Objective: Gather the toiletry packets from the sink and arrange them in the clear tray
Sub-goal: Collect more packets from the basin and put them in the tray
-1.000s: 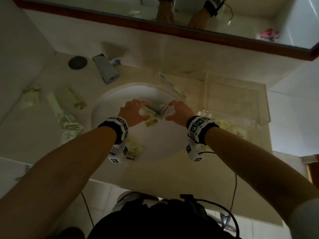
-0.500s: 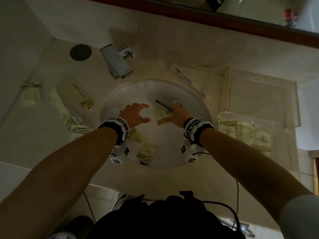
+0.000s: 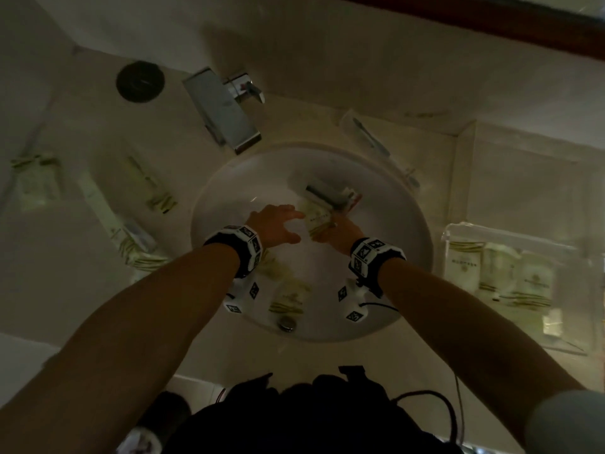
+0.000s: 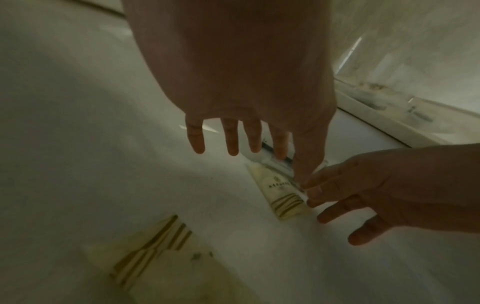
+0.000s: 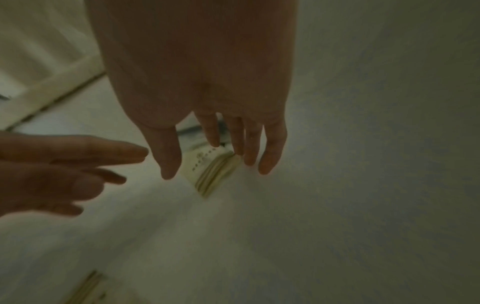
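Observation:
A cream toiletry packet (image 3: 316,219) with striped end lies in the white sink (image 3: 229,208). My right hand (image 3: 340,229) reaches down to it, fingers nearly straight, fingertips (image 5: 240,148) touching its edge (image 5: 210,170). My left hand (image 3: 278,224) hovers just left of it, fingers spread and holding nothing (image 4: 246,148). A clear packet (image 3: 327,191) with a dark item lies just beyond the cream one (image 4: 283,197). More cream packets (image 3: 288,296) lie near the drain. The clear tray (image 3: 510,239) on the right holds several packets.
A chrome faucet (image 3: 226,109) overhangs the sink's far left. Several packets (image 3: 144,181) lie on the counter to the left, and a long clear one (image 3: 376,142) on the far right rim. A dark round cap (image 3: 140,80) sits at the back left.
My left hand has let go of the packets and opened to their left. My right hand stays on the cream packet. The head view has tilted down.

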